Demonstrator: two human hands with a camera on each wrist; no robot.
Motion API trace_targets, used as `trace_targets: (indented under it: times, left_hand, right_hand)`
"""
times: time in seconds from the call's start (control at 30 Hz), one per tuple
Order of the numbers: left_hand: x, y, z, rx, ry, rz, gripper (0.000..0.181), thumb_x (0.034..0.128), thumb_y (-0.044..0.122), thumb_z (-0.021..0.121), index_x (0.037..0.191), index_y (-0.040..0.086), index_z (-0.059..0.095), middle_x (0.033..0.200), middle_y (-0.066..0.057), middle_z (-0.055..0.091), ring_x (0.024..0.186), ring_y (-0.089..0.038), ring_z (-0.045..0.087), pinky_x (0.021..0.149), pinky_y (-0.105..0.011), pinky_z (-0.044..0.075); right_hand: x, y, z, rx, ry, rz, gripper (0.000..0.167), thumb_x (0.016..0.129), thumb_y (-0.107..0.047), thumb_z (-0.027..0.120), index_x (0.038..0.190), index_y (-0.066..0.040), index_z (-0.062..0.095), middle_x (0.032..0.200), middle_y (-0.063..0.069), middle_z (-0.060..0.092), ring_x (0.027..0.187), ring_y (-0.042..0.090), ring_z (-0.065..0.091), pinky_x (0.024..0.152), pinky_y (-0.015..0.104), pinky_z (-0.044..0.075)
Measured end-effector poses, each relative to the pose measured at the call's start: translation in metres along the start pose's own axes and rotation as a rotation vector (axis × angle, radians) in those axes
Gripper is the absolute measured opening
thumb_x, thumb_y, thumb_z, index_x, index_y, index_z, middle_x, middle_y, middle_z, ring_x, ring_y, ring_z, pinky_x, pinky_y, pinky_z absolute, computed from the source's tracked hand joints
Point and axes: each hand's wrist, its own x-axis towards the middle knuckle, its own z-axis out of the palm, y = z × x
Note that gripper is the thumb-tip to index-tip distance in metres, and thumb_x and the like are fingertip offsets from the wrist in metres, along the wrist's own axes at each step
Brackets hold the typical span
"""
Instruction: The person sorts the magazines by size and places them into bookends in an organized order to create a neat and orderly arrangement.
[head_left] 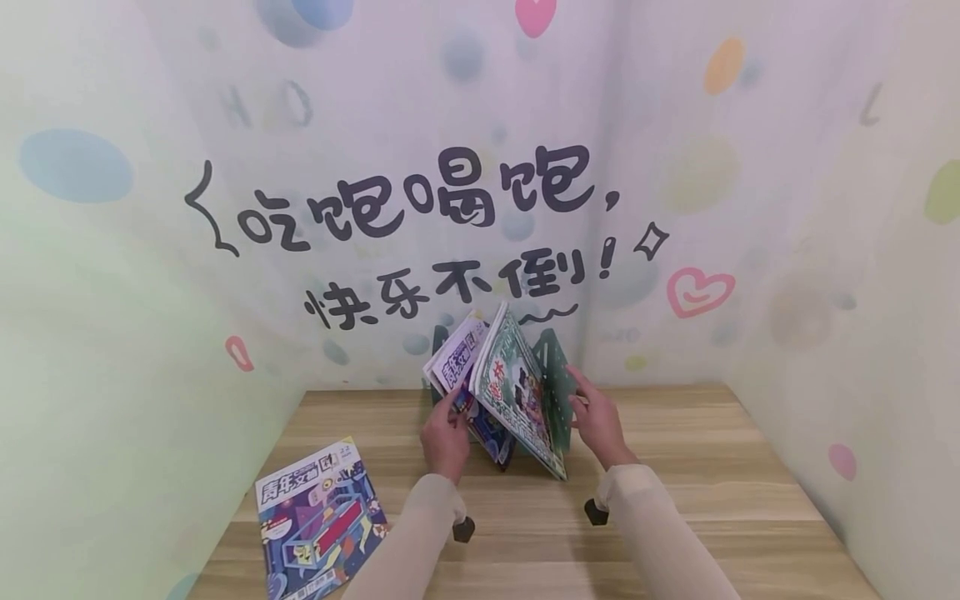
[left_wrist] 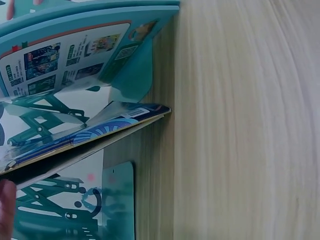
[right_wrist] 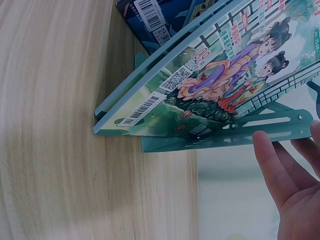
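In the head view a purple magazine (head_left: 459, 354) leans to the left inside a green metal bookend (head_left: 558, 379). My left hand (head_left: 445, 440) holds its near edge, one digit lying over the cover; in the left wrist view only a fingertip (left_wrist: 7, 202) shows against its lower side. Beside it, green-covered magazines (head_left: 517, 392) tilt the same way, their lower corners on the table. The right wrist view shows two illustrated figures on the outer cover. With fingers extended, my right hand (head_left: 602, 423) touches the outer side of the bookend's right plate (right_wrist: 225, 132).
Another purple magazine (head_left: 318, 521) lies flat, cover up, at the left front of the wooden table (head_left: 525, 550). A printed wall (head_left: 420, 100) stands right behind the table. In the left wrist view, the bookend's scissor-like frame (left_wrist: 47, 120) shows between its end plates.
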Motion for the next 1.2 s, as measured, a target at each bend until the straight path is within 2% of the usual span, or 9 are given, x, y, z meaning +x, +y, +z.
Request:
trace_targets:
  times: [0.23, 0.5, 0.9, 1.03, 1.2]
  left_hand:
    - [0.000, -0.002, -0.001, -0.012, 0.028, 0.023, 0.041, 0.0798, -0.010, 0.072, 0.116, 0.008, 0.067, 0.106, -0.006, 0.061, 0.085, -0.020, 0.066, 0.072, -0.025, 0.058]
    - [0.002, -0.002, -0.002, -0.016, 0.028, 0.025, 0.032, 0.0780, -0.011, 0.073, 0.106, 0.004, 0.069, 0.098, -0.007, 0.060, 0.086, -0.023, 0.066, 0.075, -0.028, 0.058]
    - [0.000, -0.009, -0.008, -0.022, 0.038, 0.038, 0.023, 0.0782, -0.004, 0.076, 0.098, 0.008, 0.071, 0.093, -0.003, 0.062, 0.080, -0.019, 0.065, 0.071, -0.029, 0.058]
    - [0.000, -0.012, -0.014, -0.004, 0.052, 0.029, 0.022, 0.0785, -0.002, 0.076, 0.097, 0.010, 0.071, 0.094, -0.001, 0.064, 0.079, -0.016, 0.064, 0.070, -0.029, 0.057]
    - [0.001, -0.016, -0.026, 0.023, 0.036, -0.030, 0.020, 0.0811, 0.002, 0.075, 0.099, 0.010, 0.070, 0.096, -0.002, 0.064, 0.080, -0.017, 0.064, 0.066, -0.031, 0.057]
  right_hand:
    - [0.001, 0.000, 0.001, -0.007, -0.005, 0.009, 0.057, 0.101, -0.006, 0.051, 0.149, -0.034, 0.039, 0.138, 0.024, 0.050, 0.115, 0.039, 0.058, 0.068, 0.034, 0.060]
    - [0.001, 0.001, 0.000, -0.011, -0.002, -0.008, 0.058, 0.100, -0.004, 0.051, 0.150, -0.032, 0.038, 0.135, 0.026, 0.051, 0.115, 0.040, 0.058, 0.067, 0.033, 0.060]
    - [0.001, 0.001, 0.000, -0.012, -0.006, 0.004, 0.058, 0.100, -0.005, 0.051, 0.150, -0.032, 0.038, 0.136, 0.025, 0.051, 0.115, 0.040, 0.058, 0.067, 0.033, 0.060]
    - [0.000, 0.000, 0.000, -0.006, -0.010, 0.009, 0.058, 0.101, -0.005, 0.050, 0.149, -0.033, 0.038, 0.137, 0.025, 0.050, 0.115, 0.040, 0.058, 0.067, 0.033, 0.060]
    - [0.000, -0.001, 0.000, 0.013, -0.012, 0.011, 0.058, 0.101, -0.004, 0.050, 0.150, -0.033, 0.038, 0.139, 0.025, 0.049, 0.116, 0.041, 0.057, 0.068, 0.034, 0.060]
